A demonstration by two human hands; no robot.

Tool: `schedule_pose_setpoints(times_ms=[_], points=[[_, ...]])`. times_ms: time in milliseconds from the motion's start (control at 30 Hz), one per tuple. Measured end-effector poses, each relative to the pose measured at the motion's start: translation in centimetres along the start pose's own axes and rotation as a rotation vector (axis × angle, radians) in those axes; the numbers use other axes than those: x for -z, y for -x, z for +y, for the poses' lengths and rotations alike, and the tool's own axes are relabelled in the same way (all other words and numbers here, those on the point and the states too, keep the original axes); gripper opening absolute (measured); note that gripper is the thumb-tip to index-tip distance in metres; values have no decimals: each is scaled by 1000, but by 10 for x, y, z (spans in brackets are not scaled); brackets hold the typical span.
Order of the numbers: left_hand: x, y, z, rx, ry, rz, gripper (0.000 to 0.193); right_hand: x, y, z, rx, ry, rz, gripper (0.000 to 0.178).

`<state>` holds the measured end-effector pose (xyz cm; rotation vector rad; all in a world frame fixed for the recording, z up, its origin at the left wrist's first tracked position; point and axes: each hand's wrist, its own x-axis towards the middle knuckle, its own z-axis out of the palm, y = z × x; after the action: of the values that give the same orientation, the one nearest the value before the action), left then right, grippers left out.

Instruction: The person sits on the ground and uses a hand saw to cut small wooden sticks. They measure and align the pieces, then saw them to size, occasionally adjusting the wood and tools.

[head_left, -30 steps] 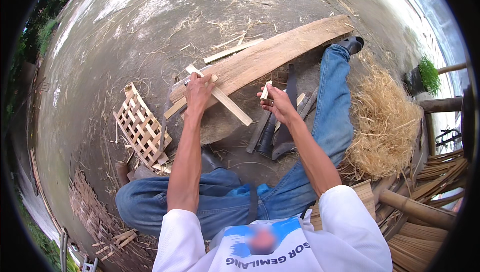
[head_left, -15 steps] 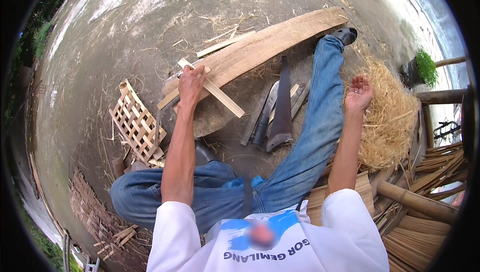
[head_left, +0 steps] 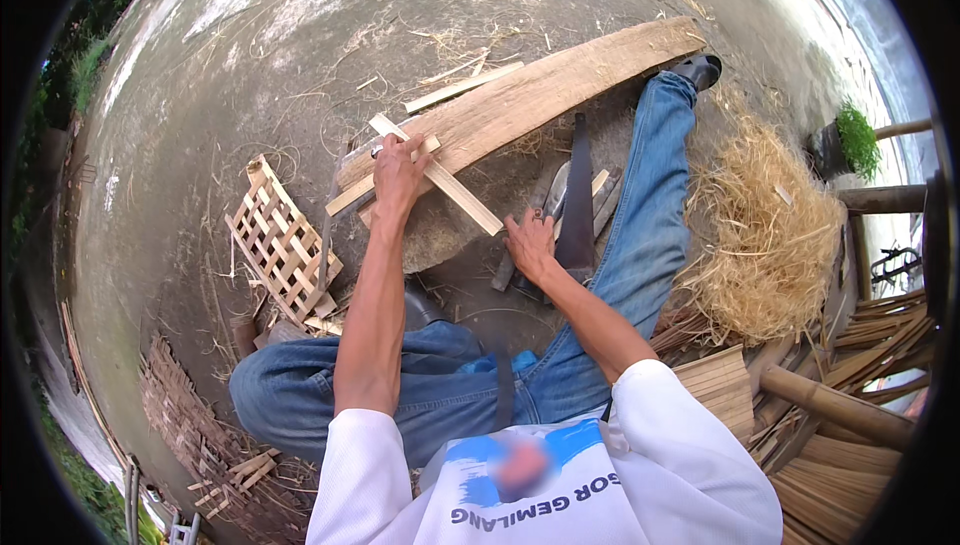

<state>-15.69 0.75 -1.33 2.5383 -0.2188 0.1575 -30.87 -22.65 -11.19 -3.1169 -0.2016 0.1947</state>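
Observation:
My left hand (head_left: 399,177) is closed on a pale wooden strip (head_left: 462,201), which slants down to the right over the near end of a long plank (head_left: 570,75). A shorter pale piece crosses that strip under the same fingers. My right hand (head_left: 532,245) hovers by the strip's lower end, fingers apart, and seems to hold nothing. Just right of it lies a dark saw (head_left: 576,185), its lower part partly covered by my right hand and forearm. Other tools and wood pieces beside the saw are partly hidden.
A woven lattice panel (head_left: 282,240) leans at the left. Heaped pale shavings (head_left: 765,235) lie right of my outstretched leg (head_left: 650,185). Another pale strip (head_left: 463,88) rests beyond the plank. Bundled slats (head_left: 840,460) and a bamboo pole (head_left: 835,405) stand at lower right.
My right hand has swung left from beside the shavings, across my leg, to the strip's lower end. My left hand keeps its hold on the strip; the whole view has shifted slightly.

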Motion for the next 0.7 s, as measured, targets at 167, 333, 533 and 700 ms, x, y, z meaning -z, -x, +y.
schedule_pose_setpoints(times_ms=[167,333,533,700], points=[[4,-1,-2,45,65,-50,48,0,-9,-6,-124,30,-159,47],[14,-9,-3,78,87,-125,49,1,-13,-13,-290,-141,-178,78],[17,-10,-18,98,119,-124,43,57,-12,-28,-536,-685,-124,79],[11,-11,-19,135,180,-113,40,29,-9,-6,-735,-742,-172,70]])
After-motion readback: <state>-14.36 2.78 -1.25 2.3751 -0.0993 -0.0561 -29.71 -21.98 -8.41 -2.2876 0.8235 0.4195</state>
